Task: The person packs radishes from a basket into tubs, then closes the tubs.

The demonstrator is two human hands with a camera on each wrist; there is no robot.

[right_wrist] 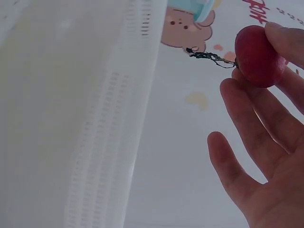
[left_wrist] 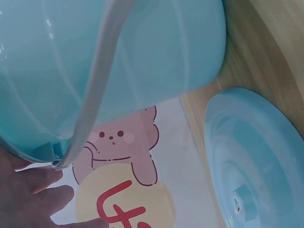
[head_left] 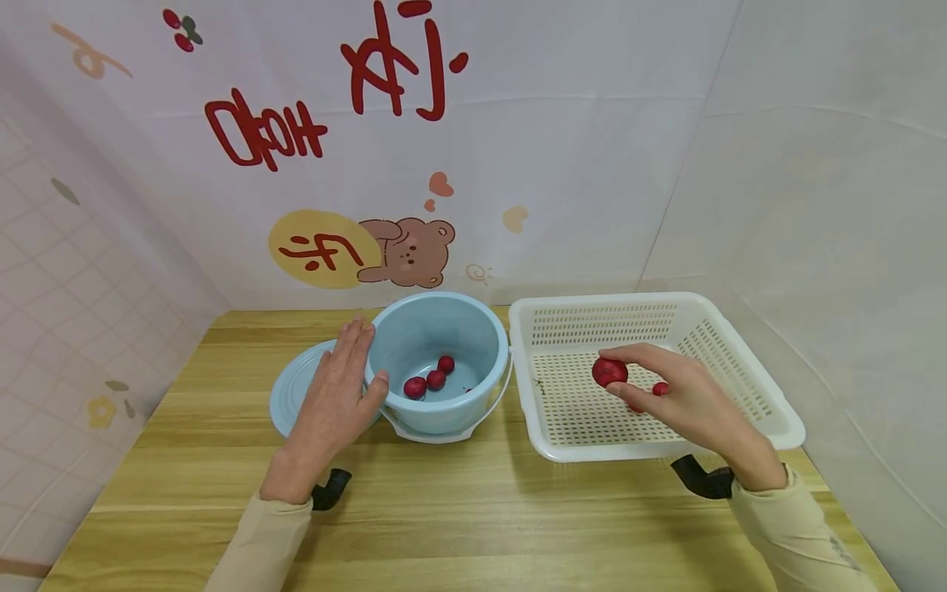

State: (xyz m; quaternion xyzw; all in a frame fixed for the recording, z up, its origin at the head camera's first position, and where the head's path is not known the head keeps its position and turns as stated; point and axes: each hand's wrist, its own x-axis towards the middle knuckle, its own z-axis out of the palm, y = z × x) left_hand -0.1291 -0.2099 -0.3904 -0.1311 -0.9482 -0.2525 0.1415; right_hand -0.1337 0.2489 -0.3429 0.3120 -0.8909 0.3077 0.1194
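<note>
My right hand (head_left: 684,399) pinches a red radish (head_left: 610,372) between thumb and fingertips over the white plastic basket (head_left: 658,450). In the right wrist view, a thin withered stalk (right_wrist: 209,56) trails from the radish. More red radishes (head_left: 660,388) lie in the basket, partly hidden by the hand. With fingers straight, my left hand (head_left: 333,390) rests against the left rim of a light blue bucket (head_left: 436,419). Several radishes (head_left: 436,380) lie on the bucket's bottom. The bucket's white handle (left_wrist: 97,80) hangs down at its front.
A round light blue lid (head_left: 292,390) lies on the wooden table (head_left: 444,526) left of the bucket, partly under the left hand in the head view. The basket stands close to the bucket's right side. A printed wall cloth (head_left: 577,164) rises behind the table.
</note>
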